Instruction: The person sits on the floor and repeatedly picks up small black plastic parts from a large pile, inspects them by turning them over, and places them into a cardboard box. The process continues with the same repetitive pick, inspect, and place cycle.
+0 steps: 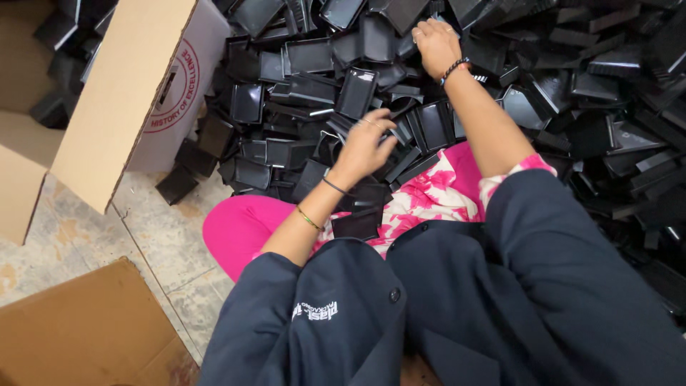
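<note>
A big heap of black plastic trays [314,86] covers the floor in front of me. My left hand [366,145] rests near the front of the heap with its fingers curled over black trays [400,136], seemingly gripping them. My right hand [436,41] reaches farther back, palm down, fingers closed over trays at the top of the pile. I wear a dark jacket with pushed-up sleeves, bangles on both wrists, and pink clothes on my lap, where one black tray [356,223] lies.
An open cardboard box [118,100] lies tipped at the left, its flap over the tiled floor [143,229]. A flat piece of cardboard [86,329] sits at the lower left. More black trays spread to the right edge [629,107].
</note>
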